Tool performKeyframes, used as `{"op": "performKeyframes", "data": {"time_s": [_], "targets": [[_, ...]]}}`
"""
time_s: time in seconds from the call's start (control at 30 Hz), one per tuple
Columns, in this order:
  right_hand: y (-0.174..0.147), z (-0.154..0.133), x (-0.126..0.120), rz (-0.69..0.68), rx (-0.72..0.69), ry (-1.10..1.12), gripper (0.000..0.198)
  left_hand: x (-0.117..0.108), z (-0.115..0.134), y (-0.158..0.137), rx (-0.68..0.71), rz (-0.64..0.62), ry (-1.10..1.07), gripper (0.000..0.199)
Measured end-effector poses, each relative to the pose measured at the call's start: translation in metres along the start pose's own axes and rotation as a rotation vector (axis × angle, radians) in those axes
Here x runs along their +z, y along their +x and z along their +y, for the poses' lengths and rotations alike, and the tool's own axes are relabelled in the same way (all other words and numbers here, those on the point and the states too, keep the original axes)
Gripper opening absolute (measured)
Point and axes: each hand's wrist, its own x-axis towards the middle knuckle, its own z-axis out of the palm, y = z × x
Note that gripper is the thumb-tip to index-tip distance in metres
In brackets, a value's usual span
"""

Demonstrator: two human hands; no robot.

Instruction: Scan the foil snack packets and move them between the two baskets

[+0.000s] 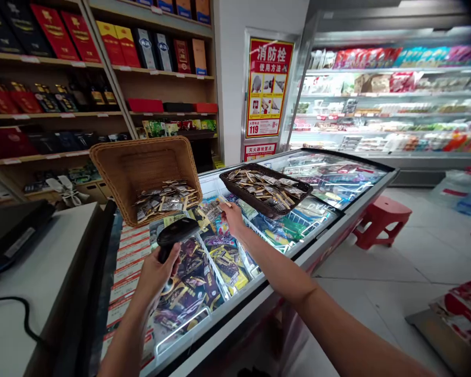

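Note:
My left hand (157, 272) is wrapped round the handle of a black handheld barcode scanner (178, 230), whose head points to the right. In front of it, my right hand (232, 215) pinches a small clear snack packet (211, 210) above the freezer's glass top. Behind the scanner, a tan wicker basket (141, 162) stands tilted with its opening toward me, and similar packets (172, 198) lie in its lower part. To the right of my right hand, a dark brown shallow basket (265, 211) is heaped with more such packets (262, 186).
A glass-topped chest freezer (325, 243) holds ice-cream packs in wire baskets. Left of it is a white counter (43, 256). Shelves (172, 73) with boxed bottles stand behind, and a lit refrigerated display (392, 99) at the right. A red stool (384, 217) sits on the floor.

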Motion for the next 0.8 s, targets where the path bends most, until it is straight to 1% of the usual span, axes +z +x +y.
{"op": "performKeyframes", "data": {"time_s": [0.1, 0.2, 0.3, 0.4, 0.53, 0.67, 0.8], "targets": [[0.002, 0.0, 0.0, 0.02, -0.008, 0.03, 0.035, 0.001, -0.006, 0.003, -0.004, -0.04, 0.061, 0.06], [0.002, 0.0, 0.0, 0.026, -0.004, 0.04, 0.029, -0.001, -0.007, 0.006, 0.003, -0.019, 0.091, 0.057], [0.0, -0.002, -0.001, 0.024, -0.004, 0.035, 0.029, -0.002, -0.006, 0.005, 0.004, 0.003, 0.095, 0.054], [-0.003, -0.005, -0.001, 0.025, 0.002, 0.028, 0.029, -0.001, -0.002, 0.002, 0.003, -0.001, 0.096, 0.054], [-0.004, -0.007, 0.0, 0.028, 0.002, 0.027, 0.023, 0.001, 0.003, -0.003, 0.013, -0.033, 0.107, 0.051], [0.0, -0.004, -0.001, 0.016, -0.018, 0.036, 0.024, 0.0, 0.005, -0.005, 0.032, -0.071, 0.162, 0.052], [0.003, 0.0, -0.002, -0.013, -0.042, 0.057, 0.025, 0.0, 0.005, -0.003, 0.02, -0.072, 0.207, 0.053]]}}
